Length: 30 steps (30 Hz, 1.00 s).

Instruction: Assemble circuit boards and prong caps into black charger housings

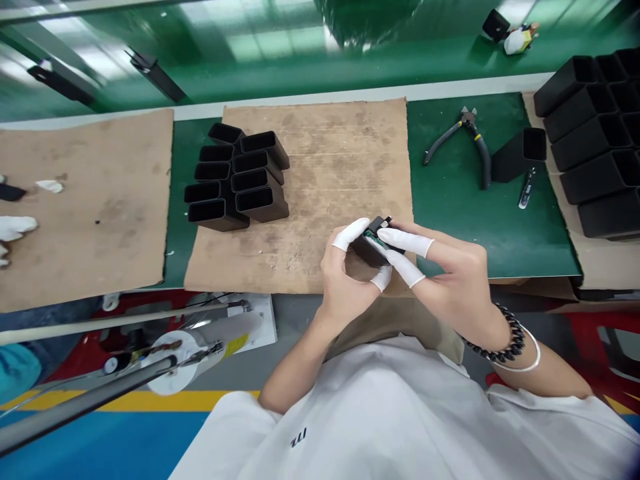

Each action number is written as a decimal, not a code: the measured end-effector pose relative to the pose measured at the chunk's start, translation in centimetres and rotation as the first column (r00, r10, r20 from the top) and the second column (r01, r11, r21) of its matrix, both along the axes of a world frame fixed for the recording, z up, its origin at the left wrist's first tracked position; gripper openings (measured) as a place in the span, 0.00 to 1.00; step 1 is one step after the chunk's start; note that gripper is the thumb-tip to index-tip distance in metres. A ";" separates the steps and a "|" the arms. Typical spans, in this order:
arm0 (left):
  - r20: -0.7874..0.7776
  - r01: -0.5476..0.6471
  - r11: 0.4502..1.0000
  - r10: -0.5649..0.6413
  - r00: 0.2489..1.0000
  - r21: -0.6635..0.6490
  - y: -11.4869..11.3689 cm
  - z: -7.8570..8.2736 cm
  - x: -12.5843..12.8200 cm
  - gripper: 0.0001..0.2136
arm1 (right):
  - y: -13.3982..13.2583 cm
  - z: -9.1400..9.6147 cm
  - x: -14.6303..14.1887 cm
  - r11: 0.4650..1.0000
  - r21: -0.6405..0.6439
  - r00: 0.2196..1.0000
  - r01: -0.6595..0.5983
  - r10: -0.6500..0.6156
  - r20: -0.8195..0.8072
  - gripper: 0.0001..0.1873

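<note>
Near the front edge of the cardboard mat, my left hand (pixel 345 273) grips a black rectangular case (pixel 369 251) between thumb and fingers. Green circuit board (pixel 373 236) shows at the upper end of the case, beside a small black piece (pixel 379 223). Closed in from the right, my right hand (pixel 445 273) has its thumb and index finger at the board, and these fingers partly hide it. White finger cots cover the working fingertips of both hands. To the left stands a group of several open black cases (pixel 263 203).
Diagonal cutters (pixel 469 120) lie on the green mat at right, by a single black case (pixel 517 157) and tweezers (pixel 527 189). More cases (pixel 595 140) stand at the far right. A co-worker's gloved hand (pixel 15 228) is at far left. Two black units (pixel 157 77) lie behind.
</note>
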<state>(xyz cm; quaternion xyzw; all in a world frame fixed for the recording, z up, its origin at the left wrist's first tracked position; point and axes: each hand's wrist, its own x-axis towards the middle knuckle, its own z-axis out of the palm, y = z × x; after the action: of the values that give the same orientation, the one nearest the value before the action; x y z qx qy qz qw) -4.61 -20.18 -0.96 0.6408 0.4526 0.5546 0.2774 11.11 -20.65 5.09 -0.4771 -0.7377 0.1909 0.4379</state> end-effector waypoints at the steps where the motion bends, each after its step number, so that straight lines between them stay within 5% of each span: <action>1: -0.006 -0.003 1.000 0.003 1.000 0.026 0.0 0.0 0.1 0.31 | 0.0 0.3 0.2 1.000 -0.029 1.000 0.004 -0.004 -0.019 0.18; 5: -0.059 0.008 0.997 -0.003 0.998 0.079 -0.1 0.1 0.2 0.30 | -0.6 1.4 0.8 0.986 -0.164 0.995 0.016 -0.032 -0.091 0.15; 11: -0.067 0.017 0.997 -0.012 0.998 0.072 -0.3 -0.1 0.2 0.31 | -2.3 1.6 0.2 0.995 -0.054 0.996 0.087 -0.087 0.017 0.19; 18: -0.017 0.008 0.998 -0.007 1.000 0.063 -0.1 -0.2 0.1 0.30 | -2.6 -0.5 -1.6 0.987 0.119 0.988 0.105 -0.117 0.099 0.22; 24: 0.018 -0.039 0.996 0.038 0.999 0.076 -0.4 -1.2 0.2 0.33 | -1.2 -3.5 -2.3 0.972 0.145 0.969 0.183 -0.154 -0.191 0.19; 30: 0.005 -0.054 0.995 0.054 0.999 0.081 -1.0 -1.4 0.4 0.34 | -0.7 -4.4 -1.4 0.975 0.224 1.000 0.015 -0.009 -0.027 0.21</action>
<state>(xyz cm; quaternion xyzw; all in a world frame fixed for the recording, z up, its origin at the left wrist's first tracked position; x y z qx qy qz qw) -4.23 -21.14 -2.41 0.6382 0.4465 0.5807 0.2366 9.72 -21.35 0.73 -0.4267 -0.7460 0.1100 0.4993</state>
